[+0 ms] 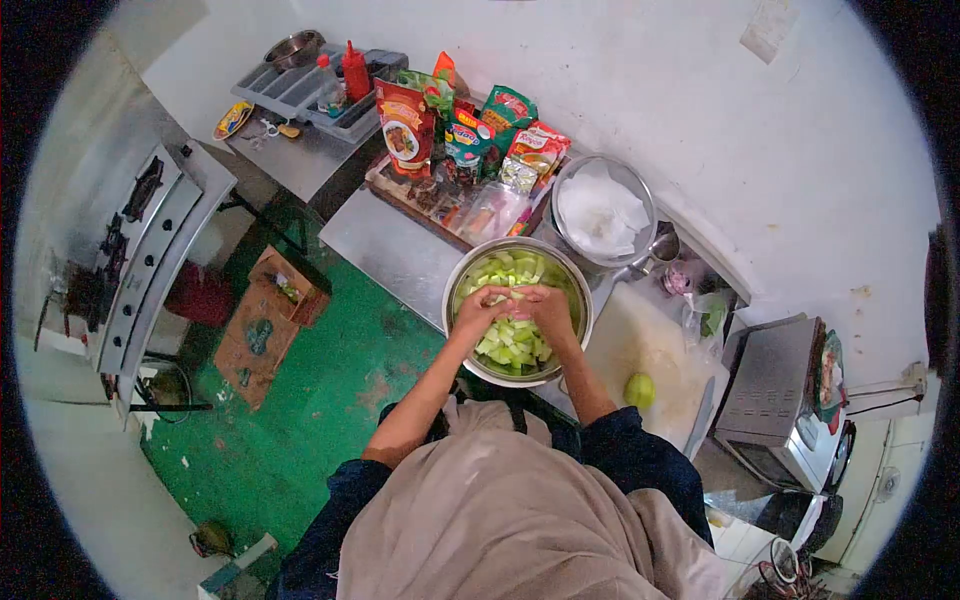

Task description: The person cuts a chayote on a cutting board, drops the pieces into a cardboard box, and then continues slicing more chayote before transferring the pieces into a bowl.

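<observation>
A steel bowl (pixel 584 345) full of pale green, chopped vegetable pieces (pixel 508 348) stands at the counter's front edge. Over the middle of it, my left hand (pixel 480 312) and my right hand (pixel 547 308) meet with their fingers curled in and the tips close together. Whatever lies between the fingertips is too small and hidden to make out. To the right, a whole round green vegetable (pixel 639 389) rests on a white cutting board (pixel 650 320). A large knife (pixel 702 412) lies along the board's right edge.
Behind the bowl are a tray (pixel 385 185) of seasoning packets (pixel 470 140) and a pot (pixel 605 210) with white contents. A microwave (pixel 768 400) stands at right, a stove (pixel 150 260) at left. Flattened cardboard (pixel 255 340) lies on the green floor.
</observation>
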The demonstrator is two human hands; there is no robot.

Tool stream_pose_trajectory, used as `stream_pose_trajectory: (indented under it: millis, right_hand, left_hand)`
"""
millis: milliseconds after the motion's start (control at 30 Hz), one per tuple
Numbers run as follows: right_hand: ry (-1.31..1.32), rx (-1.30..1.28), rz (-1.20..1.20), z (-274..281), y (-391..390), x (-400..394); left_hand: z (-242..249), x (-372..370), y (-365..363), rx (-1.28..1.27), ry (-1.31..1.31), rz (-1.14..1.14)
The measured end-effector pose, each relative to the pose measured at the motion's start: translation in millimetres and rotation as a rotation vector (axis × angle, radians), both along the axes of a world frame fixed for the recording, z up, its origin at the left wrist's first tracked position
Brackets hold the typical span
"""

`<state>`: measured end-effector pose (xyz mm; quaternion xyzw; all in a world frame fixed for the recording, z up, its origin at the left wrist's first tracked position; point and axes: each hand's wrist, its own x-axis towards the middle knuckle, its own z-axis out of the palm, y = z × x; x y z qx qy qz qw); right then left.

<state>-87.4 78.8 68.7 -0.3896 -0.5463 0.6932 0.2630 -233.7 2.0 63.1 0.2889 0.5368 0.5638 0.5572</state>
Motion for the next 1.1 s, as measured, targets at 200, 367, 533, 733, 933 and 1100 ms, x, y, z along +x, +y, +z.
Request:
stream_pose_trajectory:
  millis: [200, 367, 533, 733, 933, 1100]
  right_hand:
    - [-0.485, 0.676, 0.148, 7, 1, -6]
    - [-0.409, 0.539, 0.233, 7, 6, -3]
    - [-0.370, 0.307, 0.290, 28, 6, 6]
    - [-0.308, 0.312, 0.146, 9, -10, 12]
    - [-0.059, -0.071, 0.040, 0, -13, 25]
    - [0.023, 0.080, 0.068, 2, -7, 23]
  left_hand:
    - [-14, -3, 3, -0.003, -0.123, 0.006]
    - [-11, -6, 2, -0.030, -0.190, -0.005]
    - [-6, -7, 2, -0.045, -0.213, -0.036]
    - [-13, -8, 3, -0.050, -0.228, -0.089]
    - [-11, -8, 1, -0.067, -0.177, -0.178]
    - [-15, -6, 3, -0.092, -0.178, -0.144]
